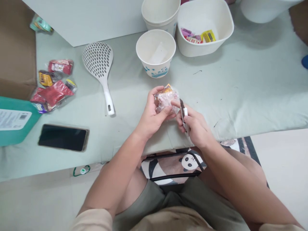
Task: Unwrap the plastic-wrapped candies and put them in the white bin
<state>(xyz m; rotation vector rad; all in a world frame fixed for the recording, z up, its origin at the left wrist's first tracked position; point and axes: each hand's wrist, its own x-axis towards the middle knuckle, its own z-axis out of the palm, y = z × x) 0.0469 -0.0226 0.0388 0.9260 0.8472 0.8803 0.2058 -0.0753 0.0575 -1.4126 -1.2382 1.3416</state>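
Here, left fingers (165,113) around a crinkly, transparent packet (166,98); right fingers (191,122) around a slim, apparently plastic-handled cutter (185,112).

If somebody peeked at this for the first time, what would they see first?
Probably the left hand holding a clear packet mid-picture, beside the right hand with its cutter. Just beyond them stands a white cup with blue drawings. A holey pale skimmer lies off to the left.

Head cam looks fwd & steeply down from abv lap (141,205), fairly close, hands (152,116) nr ctr.
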